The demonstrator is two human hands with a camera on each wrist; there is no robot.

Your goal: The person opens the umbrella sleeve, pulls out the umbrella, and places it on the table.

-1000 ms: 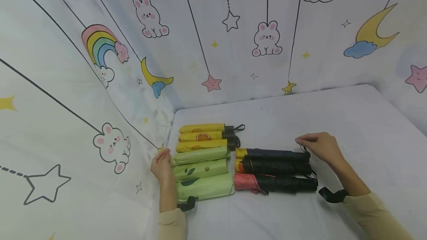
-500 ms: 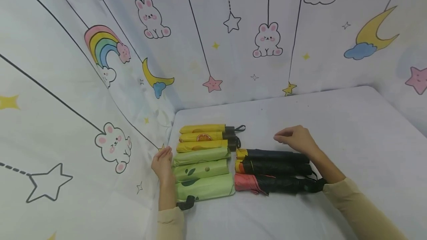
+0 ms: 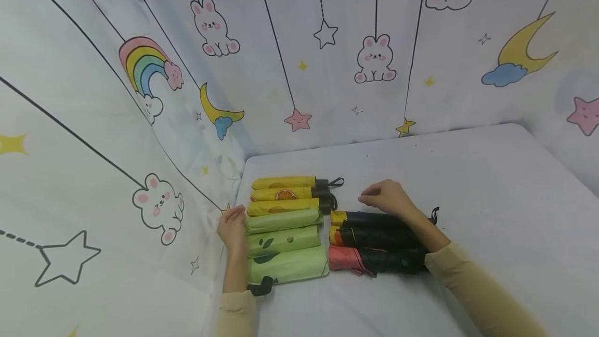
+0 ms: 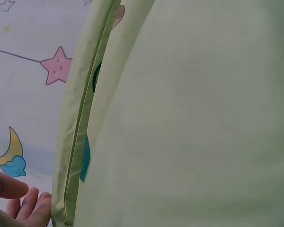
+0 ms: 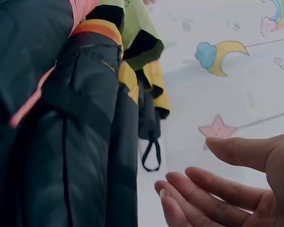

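A pale backdrop [image 3: 273,77] printed with rabbits, stars, moons and rainbows is hanging behind and along the left of a white-covered table [image 3: 496,186]. Light tan sleeves are covering the person's arms, the right sleeve [image 3: 477,287] reaching in from the near right and the left sleeve [image 3: 237,316] from the near left. Three folded green umbrellas [image 3: 283,242] are lying side by side at the near left. Three dark umbrellas [image 3: 374,236] are lying just right of them, their left ends showing red, orange and yellow, and the right forearm is passing over them. Three slimmer yellow umbrellas [image 3: 262,193] are lying at the far left, their dark handles pointing right. The right hand [image 3: 388,198] is hovering near the far side of the dark umbrellas, its thumb standing apart from relaxed, slightly bent fingers. The left hand [image 3: 232,227] is resting beside the left ends of the green umbrellas, its fingers extending loosely; whether the fingertips are touching them is remaining unclear. A small black strap [image 3: 436,216] is sticking up at the far right of the dark umbrellas.
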